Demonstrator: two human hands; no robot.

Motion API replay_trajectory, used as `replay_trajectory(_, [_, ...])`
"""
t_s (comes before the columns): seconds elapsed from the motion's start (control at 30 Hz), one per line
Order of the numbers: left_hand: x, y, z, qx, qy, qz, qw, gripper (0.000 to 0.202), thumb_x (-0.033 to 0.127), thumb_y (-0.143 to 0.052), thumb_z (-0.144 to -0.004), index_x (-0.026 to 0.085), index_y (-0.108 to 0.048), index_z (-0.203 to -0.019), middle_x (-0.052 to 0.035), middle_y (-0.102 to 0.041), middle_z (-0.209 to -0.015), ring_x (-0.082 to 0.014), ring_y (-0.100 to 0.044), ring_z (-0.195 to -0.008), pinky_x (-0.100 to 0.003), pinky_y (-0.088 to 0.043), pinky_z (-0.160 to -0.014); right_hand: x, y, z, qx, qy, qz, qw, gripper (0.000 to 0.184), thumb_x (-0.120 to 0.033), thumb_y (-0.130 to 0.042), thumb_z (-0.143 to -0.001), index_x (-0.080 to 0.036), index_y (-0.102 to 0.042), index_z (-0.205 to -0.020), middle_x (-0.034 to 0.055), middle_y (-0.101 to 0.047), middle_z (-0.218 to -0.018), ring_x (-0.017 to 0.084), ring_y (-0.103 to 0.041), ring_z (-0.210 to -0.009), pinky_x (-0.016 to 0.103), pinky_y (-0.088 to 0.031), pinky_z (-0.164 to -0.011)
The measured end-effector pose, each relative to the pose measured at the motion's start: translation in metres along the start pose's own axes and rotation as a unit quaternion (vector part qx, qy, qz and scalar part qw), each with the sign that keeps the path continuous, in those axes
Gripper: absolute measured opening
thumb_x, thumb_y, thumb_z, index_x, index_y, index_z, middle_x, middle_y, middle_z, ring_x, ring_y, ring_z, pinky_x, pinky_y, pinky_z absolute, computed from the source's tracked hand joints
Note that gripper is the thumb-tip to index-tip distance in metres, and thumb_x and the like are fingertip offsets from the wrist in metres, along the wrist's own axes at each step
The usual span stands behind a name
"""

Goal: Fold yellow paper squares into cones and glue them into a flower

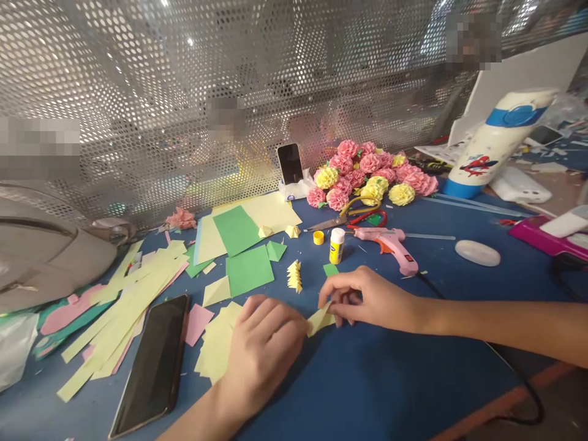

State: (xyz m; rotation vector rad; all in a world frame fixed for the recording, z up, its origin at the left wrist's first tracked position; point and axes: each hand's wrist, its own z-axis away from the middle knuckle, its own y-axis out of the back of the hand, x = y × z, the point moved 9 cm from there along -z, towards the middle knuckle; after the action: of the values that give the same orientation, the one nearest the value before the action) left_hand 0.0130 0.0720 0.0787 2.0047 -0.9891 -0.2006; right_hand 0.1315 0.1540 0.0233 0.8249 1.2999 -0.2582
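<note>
Head view has us looking down on both hands meeting over the blue table (367, 380), just above its surface, with a small yellow paper piece (320, 320) caught between them. Our left hand (264, 343) is curled, knuckles up, its fingertips closed on the near-left end of the piece. Our right hand (367, 300) comes in from the right and pinches the other end between thumb and forefinger, the remaining fingers tucked under. The work looks like creasing this piece into a narrow pleat, to judge by the folded yellow stack (294, 276) lying just behind it. To do it well, we would keep the pinch close to the fold line on both sides, line up the edges before pressing, and run a fingertip along the crease against the table so it sets sharp. The paper is thin and small, so a light grip matters; squeezing hard would crumple it. The pile of yellow squares (215, 346) sits beside the left wrist, with a dark phone (154, 364) further left. The glue stick (337, 245) and pink glue gun (390, 243) stand behind the right hand, well clear of the fold.
</note>
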Motion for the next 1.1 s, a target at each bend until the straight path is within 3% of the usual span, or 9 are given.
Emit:
replay_trajectory(0.23, [0.046, 0.004, 0.013, 0.048, -0.189, -0.181, 0.964, 0.009, 0.011, -0.064, -0.086, 0.017, -0.069, -0.081, -0.0013, -0.074, -0.083, -0.0183, -0.061, -0.074, -0.038, -0.038, -0.071, 0.004, -0.002, -0.002, -0.016, -0.033, -0.048, 0.998, 0.019, -0.01, -0.056, -0.082, -0.017, -0.06, -0.1, -0.0078, -0.055, -0.054, 0.007, -0.05, -0.048, 0.017, -0.036, -0.05])
replay_trajectory(0.43, [0.051, -0.004, 0.014, 0.026, -0.199, -0.177, 0.964, 0.011, 0.009, -0.063, -0.085, 0.016, -0.071, -0.082, -0.0014, -0.073, -0.085, -0.0168, -0.058, -0.072, -0.037, -0.038, -0.071, 0.005, -0.006, -0.002, -0.016, -0.002, -0.105, 0.994, 0.024, -0.031, -0.046, -0.099, -0.018, -0.065, -0.105, -0.0018, -0.057, -0.073, 0.01, -0.052, -0.063, 0.019, -0.042, -0.059])
replay_trajectory(0.5, [0.046, -0.007, 0.012, 0.019, -0.173, -0.163, 0.971, 0.015, 0.009, -0.057, -0.09, 0.015, -0.069, -0.083, -0.0018, -0.072, -0.085, -0.0157, -0.056, -0.07, -0.036, -0.038, -0.071, 0.006, -0.008, -0.002, -0.024, 0.001, -0.105, 0.994, 0.029, -0.038, -0.048, -0.099, -0.017, -0.066, -0.107, -0.0012, -0.055, -0.074, 0.01, -0.05, -0.065, 0.02, -0.042, -0.06])
replay_trajectory(0.6, [0.033, -0.009, 0.009, 0.004, -0.106, -0.112, 0.988, 0.016, 0.009, -0.053, -0.093, 0.017, -0.065, -0.086, -0.0013, -0.07, -0.085, -0.0149, -0.055, -0.069, -0.036, -0.038, -0.073, 0.008, -0.011, -0.003, -0.03, 0.007, -0.086, 0.996, 0.024, -0.033, -0.061, -0.092, -0.017, -0.064, -0.11, -0.0028, -0.053, -0.074, 0.01, -0.051, -0.067, 0.019, -0.042, -0.061])
replay_trajectory(0.7, [0.01, -0.012, 0.007, -0.033, 0.025, -0.003, 0.999, 0.016, 0.01, -0.051, -0.094, 0.021, -0.061, -0.101, -0.0038, -0.068, -0.097, -0.0169, -0.057, -0.079, -0.034, -0.042, -0.074, 0.014, -0.014, -0.004, -0.036, 0.005, -0.106, 0.994, 0.027, -0.027, -0.067, -0.087, -0.019, -0.061, -0.113, -0.0016, -0.056, -0.085, 0.009, -0.058, -0.07, 0.019, -0.046, -0.063])
replay_trajectory(0.8, [-0.017, -0.018, 0.011, -0.04, 0.181, 0.133, 0.974, 0.026, 0.02, -0.052, -0.095, 0.023, -0.049, -0.12, -0.0074, -0.064, -0.104, -0.0196, -0.061, -0.092, -0.033, -0.049, -0.078, 0.021, -0.019, -0.005, -0.05, -0.029, -0.165, 0.985, 0.031, -0.029, -0.066, -0.088, -0.02, -0.053, -0.114, -0.0011, -0.058, -0.09, 0.01, -0.064, -0.066, 0.021, -0.051, -0.061])
replay_trajectory(0.9, [-0.034, -0.032, 0.018, -0.061, 0.283, 0.199, 0.936, 0.03, 0.024, -0.058, -0.092, 0.025, -0.047, -0.12, -0.0007, -0.065, -0.086, -0.0177, -0.062, -0.079, -0.031, -0.051, -0.072, 0.02, -0.024, -0.002, -0.064, -0.048, -0.168, 0.983, 0.026, -0.029, -0.061, -0.091, -0.02, -0.049, -0.112, -0.0014, -0.061, -0.086, 0.011, -0.064, -0.064, 0.023, -0.051, -0.06])
replay_trajectory(1.0, [-0.04, -0.042, 0.02, -0.101, 0.31, 0.157, 0.932, 0.013, 0.018, -0.063, -0.087, 0.025, -0.059, -0.097, 0.003, -0.064, -0.074, -0.0175, -0.059, -0.073, -0.03, -0.047, -0.068, 0.008, -0.019, 0.0, -0.048, 0.001, -0.021, 0.999, 0.013, -0.021, -0.06, -0.089, -0.02, -0.056, -0.101, -0.0016, -0.062, -0.084, 0.011, -0.059, -0.069, 0.022, -0.045, -0.062])
replay_trajectory(1.1, [-0.038, -0.043, 0.015, -0.128, 0.271, 0.099, 0.949, 0.01, 0.014, -0.063, -0.086, 0.023, -0.062, -0.08, 0.0029, -0.066, -0.078, -0.0176, -0.058, -0.074, -0.034, -0.043, -0.074, -0.004, -0.011, 0.001, 0.001, 0.068, 0.18, 0.981, 0.012, -0.011, -0.063, -0.082, -0.02, -0.061, -0.089, -0.0022, -0.061, -0.083, 0.014, -0.056, -0.079, 0.024, -0.04, -0.067])
